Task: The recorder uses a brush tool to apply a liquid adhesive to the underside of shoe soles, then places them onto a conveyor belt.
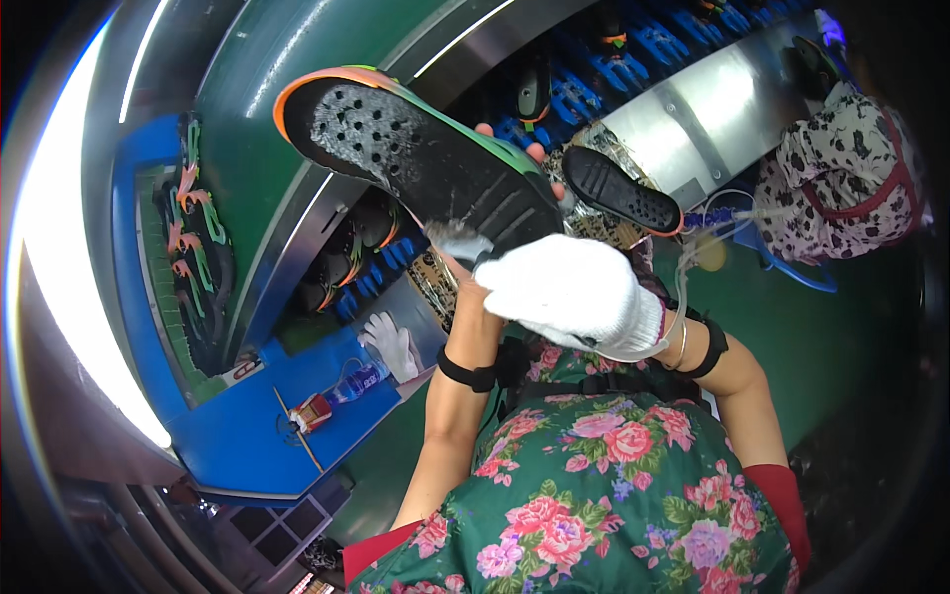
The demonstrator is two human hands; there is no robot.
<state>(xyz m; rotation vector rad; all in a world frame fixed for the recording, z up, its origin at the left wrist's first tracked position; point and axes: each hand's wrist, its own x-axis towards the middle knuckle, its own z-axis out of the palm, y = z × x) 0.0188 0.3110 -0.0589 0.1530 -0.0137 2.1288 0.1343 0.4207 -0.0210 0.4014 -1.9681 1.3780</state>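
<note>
My bare left hand (536, 152) holds up a large black shoe sole (465, 188) from beneath. Its fingertips show along the far edge, while the palm is hidden. The sole has an orange and green rim, and its holed end carries a wet-looking whitish patch. In a white knitted glove, my right hand (569, 292) is closed round a brush (460, 242), whose handle is mostly covered. The bristles, slightly blurred, lie at the sole's near edge around its middle.
Another black sole (621, 190) lies just beyond my right hand. Blue racks (653, 49) with shoe parts line the far side. A blue bench (237, 445) bears a pale glove (391, 342) and a bottle (361, 381). Several soles (193, 247) are piled at left. A person in spotted clothing (841, 168) is at right.
</note>
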